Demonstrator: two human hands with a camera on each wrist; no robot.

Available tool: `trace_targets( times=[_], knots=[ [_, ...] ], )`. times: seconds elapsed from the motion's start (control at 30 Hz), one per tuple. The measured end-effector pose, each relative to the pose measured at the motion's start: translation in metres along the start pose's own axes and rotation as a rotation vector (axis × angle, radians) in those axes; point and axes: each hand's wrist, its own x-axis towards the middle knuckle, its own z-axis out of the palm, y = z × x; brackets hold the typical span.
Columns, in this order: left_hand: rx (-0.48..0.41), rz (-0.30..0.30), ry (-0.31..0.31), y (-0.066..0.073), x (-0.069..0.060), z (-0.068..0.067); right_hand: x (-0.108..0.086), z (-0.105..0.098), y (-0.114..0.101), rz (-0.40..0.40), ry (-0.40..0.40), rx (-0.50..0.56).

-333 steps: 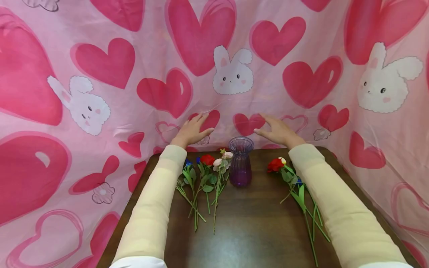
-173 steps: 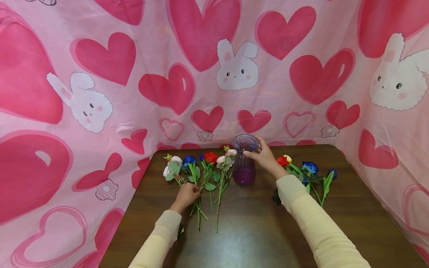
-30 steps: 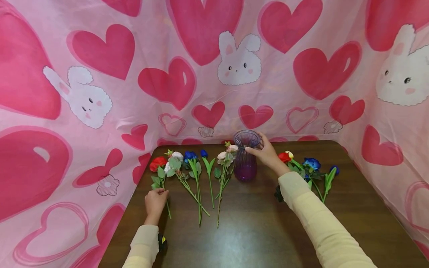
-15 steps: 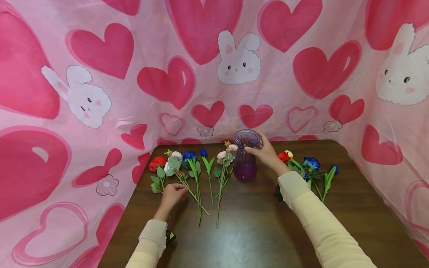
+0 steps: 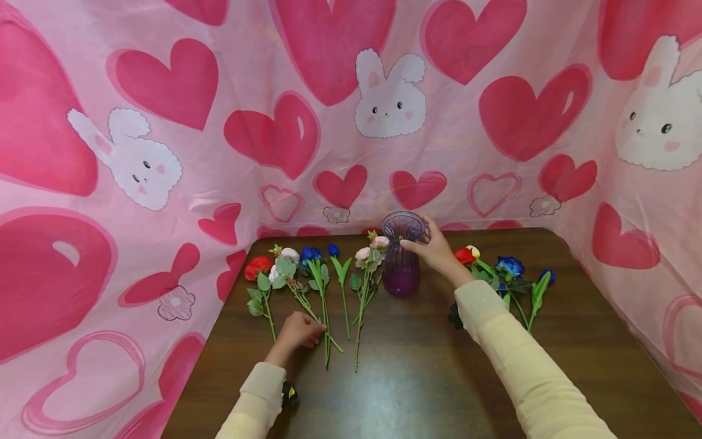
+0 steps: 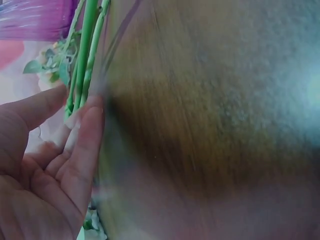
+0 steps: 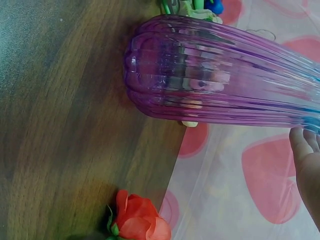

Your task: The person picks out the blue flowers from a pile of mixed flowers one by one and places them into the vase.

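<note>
A purple ribbed glass vase (image 5: 401, 274) stands upright at the back of the table. My right hand (image 5: 439, 247) grips its neck, thumb in front and fingers behind; in the right wrist view, fingertips (image 7: 302, 142) touch the neck. Left of the vase, my left hand (image 5: 298, 330) is at the crossing stems of a white flower (image 5: 287, 256) and a blue flower (image 5: 311, 256). The left wrist view has green stems (image 6: 86, 55) between its thumb and fingers, lightly pinched. A red rose (image 5: 258, 268) lies farther left.
A blue tulip (image 5: 334, 250) and pale pink flowers (image 5: 363, 257) lie between the left hand and the vase. On the right are a red flower (image 5: 466, 256), a blue bloom (image 5: 511, 266) and a blue tulip (image 5: 547, 278). Heart-printed cloth (image 5: 340, 146) surrounds the brown table (image 5: 417, 378).
Earlier, the red rose went to the far left. My left hand then let go of its stem and moved right to the crossing stems. My right hand still holds the vase.
</note>
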Motion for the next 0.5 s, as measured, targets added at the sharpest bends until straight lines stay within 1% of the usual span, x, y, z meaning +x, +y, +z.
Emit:
trace_targets(
  times=[0.07,0.23,0.4,0.5],
  knots=[
    [0.014,-0.029,-0.016,-0.001,0.0,0.002,0.0,0.0,0.0,0.003,-0.001,-0.004],
    [0.032,-0.048,-0.057,0.0,0.0,0.006,0.0,0.0,0.0,0.012,-0.009,-0.006],
    [0.024,-0.019,-0.08,0.002,-0.001,0.009,0.0,-0.001,0.0,0.004,-0.01,-0.005],
    [0.004,-0.018,-0.087,0.003,-0.001,0.011,0.0,-0.001,0.0,0.0,-0.009,-0.004]
  ],
)
